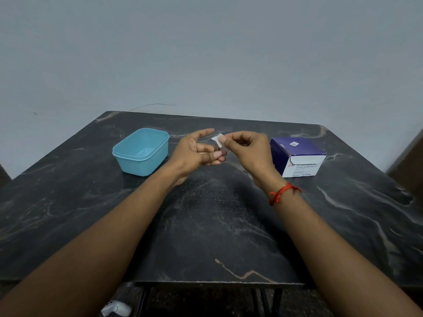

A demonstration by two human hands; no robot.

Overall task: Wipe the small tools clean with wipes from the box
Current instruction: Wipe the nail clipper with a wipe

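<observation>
Dark marble with pale veins forms the tabletop (206,225) on which everything is set. A purple and white alcohol swab box (297,156) is placed toward the right, a light blue plastic container (142,152) toward the left, well apart. Between them, above the surface, a small white wipe (217,138) is pinched by the right hand (247,152). A thin dark tool (219,148), barely discernible, is gripped by the left hand (194,154) just below the wipe. A red thread (282,193) is tied around the right wrist.

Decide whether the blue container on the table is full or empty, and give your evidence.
Empty, as far as shown: the blue container has no lid, and its visible inner floor and walls are bare.
</observation>
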